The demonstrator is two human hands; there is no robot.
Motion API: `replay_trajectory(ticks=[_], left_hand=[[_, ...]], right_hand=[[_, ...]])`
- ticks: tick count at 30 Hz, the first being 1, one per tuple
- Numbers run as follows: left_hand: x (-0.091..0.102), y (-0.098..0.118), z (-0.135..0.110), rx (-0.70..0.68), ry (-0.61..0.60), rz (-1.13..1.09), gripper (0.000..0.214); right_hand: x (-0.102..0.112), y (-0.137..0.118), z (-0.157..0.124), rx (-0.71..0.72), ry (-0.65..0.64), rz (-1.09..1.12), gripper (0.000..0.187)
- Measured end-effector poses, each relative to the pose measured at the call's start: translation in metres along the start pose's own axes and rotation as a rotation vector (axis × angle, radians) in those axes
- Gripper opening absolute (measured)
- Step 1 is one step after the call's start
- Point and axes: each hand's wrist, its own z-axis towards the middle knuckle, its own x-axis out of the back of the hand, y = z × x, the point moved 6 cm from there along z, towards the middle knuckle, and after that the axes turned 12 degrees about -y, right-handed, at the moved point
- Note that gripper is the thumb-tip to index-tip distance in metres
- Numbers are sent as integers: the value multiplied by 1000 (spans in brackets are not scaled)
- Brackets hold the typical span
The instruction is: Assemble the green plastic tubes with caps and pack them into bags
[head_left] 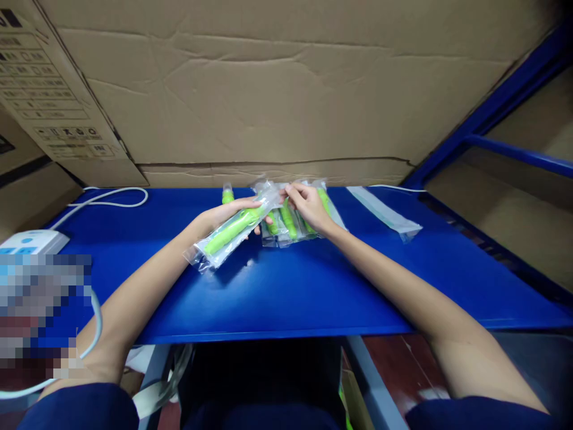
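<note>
My left hand (233,209) is closed round a clear plastic bag with a long bright green stick-like item (233,232) inside, tilted up to the right above the blue surface. At the bag's upper right end, my right hand (308,205) pinches the plastic between thumb and fingers. Behind and under my hands lie several more bagged green items (289,222), side by side and partly covered. Another green item with a clear cap (228,194) shows just beyond my left hand. What exactly the green items are, I cannot tell.
A flat, empty-looking clear bag (385,212) lies to the right on the blue table (277,298). On the left stand a white power strip (33,242) and its white cable (111,197). Cardboard (286,107) walls the back; a blue metal frame (474,128) rises on the right.
</note>
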Motion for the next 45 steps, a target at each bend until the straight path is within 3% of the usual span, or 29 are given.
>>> replay_trajectory(ticks=[8,18,23,28,33,41,45], left_hand=[[10,-8,8,11,-46,-2,67],[4,-13,9,58,-130,75,69],[3,-15,9,69,-111,73,71],[-2,-16,11,80,-119,62,64],[-3,-18,16,62,-24,98,47],[-7,-12,16,32,161,68,53],[-8,-5,16,-83,224,29,54]], right_hand=[[6,9,2,131,-29,-265,28],[-1,21,1,87,-247,-149,59],[7,27,1,55,-121,-172,45],[15,38,1,-48,-85,12,36],[18,38,-1,-54,-7,77,34],[19,24,-5,15,161,53,60],[17,37,1,-67,169,147,80]])
